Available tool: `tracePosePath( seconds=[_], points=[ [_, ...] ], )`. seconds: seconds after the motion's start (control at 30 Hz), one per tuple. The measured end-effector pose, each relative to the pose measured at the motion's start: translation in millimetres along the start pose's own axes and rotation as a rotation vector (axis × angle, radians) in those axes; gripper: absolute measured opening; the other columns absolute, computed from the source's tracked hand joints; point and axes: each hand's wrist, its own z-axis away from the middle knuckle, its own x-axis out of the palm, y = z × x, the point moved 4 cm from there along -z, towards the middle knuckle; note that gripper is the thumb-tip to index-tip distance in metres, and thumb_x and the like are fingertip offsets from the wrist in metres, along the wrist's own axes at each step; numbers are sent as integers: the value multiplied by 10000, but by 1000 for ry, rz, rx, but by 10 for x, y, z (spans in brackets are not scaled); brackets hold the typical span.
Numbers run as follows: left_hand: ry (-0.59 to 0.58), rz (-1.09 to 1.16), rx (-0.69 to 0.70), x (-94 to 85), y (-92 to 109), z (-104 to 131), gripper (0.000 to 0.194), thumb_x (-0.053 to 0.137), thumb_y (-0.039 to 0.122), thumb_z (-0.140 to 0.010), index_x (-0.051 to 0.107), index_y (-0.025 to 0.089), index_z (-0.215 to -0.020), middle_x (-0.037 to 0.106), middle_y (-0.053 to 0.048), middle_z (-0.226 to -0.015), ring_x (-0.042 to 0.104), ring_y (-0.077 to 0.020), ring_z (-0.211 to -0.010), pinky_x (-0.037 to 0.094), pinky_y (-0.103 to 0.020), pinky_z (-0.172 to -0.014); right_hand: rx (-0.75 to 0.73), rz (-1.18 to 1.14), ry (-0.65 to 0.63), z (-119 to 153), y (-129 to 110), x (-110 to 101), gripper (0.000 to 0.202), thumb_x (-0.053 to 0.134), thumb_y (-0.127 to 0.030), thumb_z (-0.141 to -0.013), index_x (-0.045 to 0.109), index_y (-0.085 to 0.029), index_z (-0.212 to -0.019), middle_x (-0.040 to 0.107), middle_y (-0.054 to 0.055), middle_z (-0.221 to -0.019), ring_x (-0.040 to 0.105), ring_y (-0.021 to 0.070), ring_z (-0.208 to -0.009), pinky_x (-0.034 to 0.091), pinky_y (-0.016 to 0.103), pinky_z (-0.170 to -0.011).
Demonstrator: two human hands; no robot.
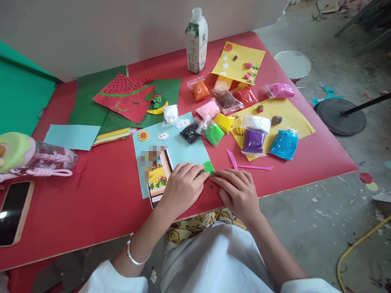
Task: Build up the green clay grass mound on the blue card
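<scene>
A flattened piece of bright green modelling clay [209, 166] lies at the table's front, between my hands. My left hand [185, 185] has its fingers bent and its fingertips closed on the clay's left side. From the right, my right hand [238, 190] pinches the clay's near edge; the fingertips partly hide it. A tiny dark green bit [211, 187] sits on the table just below. Under my left forearm and hand, a phone showing a flower picture [159, 179] rests on a light blue sheet [186, 150] with a clay sun [143, 135] and clay clouds [163, 136].
Pink plastic clay tools [244, 166] lie right of my hands. Beyond are several clay packets, such as purple [254, 141] and blue [284, 144]. A carton bottle [197, 42] stands at the back. At left are a clear bottle [55, 156] and another phone [15, 213].
</scene>
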Motion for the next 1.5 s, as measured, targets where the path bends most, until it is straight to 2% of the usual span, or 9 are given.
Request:
tracePosePath(
  seconds=[0.43, 0.63, 0.77, 1.13, 1.5],
  points=[
    [50, -158, 74, -32, 65, 17, 223, 518, 104, -888, 674, 191, -1021, 710, -46, -1043, 633, -195, -922, 485, -368, -843, -7, 13, -4, -2, 2, 0, 233, 526, -114, -900, 687, -221, -1030, 737, 48, -1033, 622, 205, -949, 426, 359, -856],
    [17, -113, 34, -4, 52, -8, 288, 487, 95, -891, 633, 177, -1126, 701, -56, -1085, 631, -193, -952, 480, -370, -855, -15, 21, -15, -10, -6, 1, 223, 529, -119, -902, 692, -208, -1027, 731, 57, -1035, 609, 210, -962, 417, 366, -862],
    [-13, -105, 29, 31, 34, -21, 257, 494, 110, -894, 645, 187, -1088, 696, -52, -1102, 629, -204, -975, 479, -379, -858, -10, 24, -20, -11, -4, 4, 224, 526, -131, -906, 690, -216, -1034, 727, 55, -1045, 603, 210, -974, 412, 364, -875],
    [62, -137, -17, -4, 48, 11, 231, 490, 101, -887, 663, 179, -1019, 709, -44, -1072, 632, -189, -969, 464, -364, -885, 32, 41, 14, -7, 0, 16, 259, 526, -86, -877, 657, -203, -1068, 720, 59, -1063, 614, 218, -991, 422, 362, -878],
    [79, -79, -76, 56, 28, 63, 217, 487, 115, -889, 656, 177, -1011, 707, -45, -1022, 619, -193, -963, 464, -359, -922, 20, 83, -36, -31, -8, 31, 269, 533, -111, -888, 650, -192, -1117, 719, 62, -1078, 617, 226, -1002, 413, 368, -885]
  ],
)
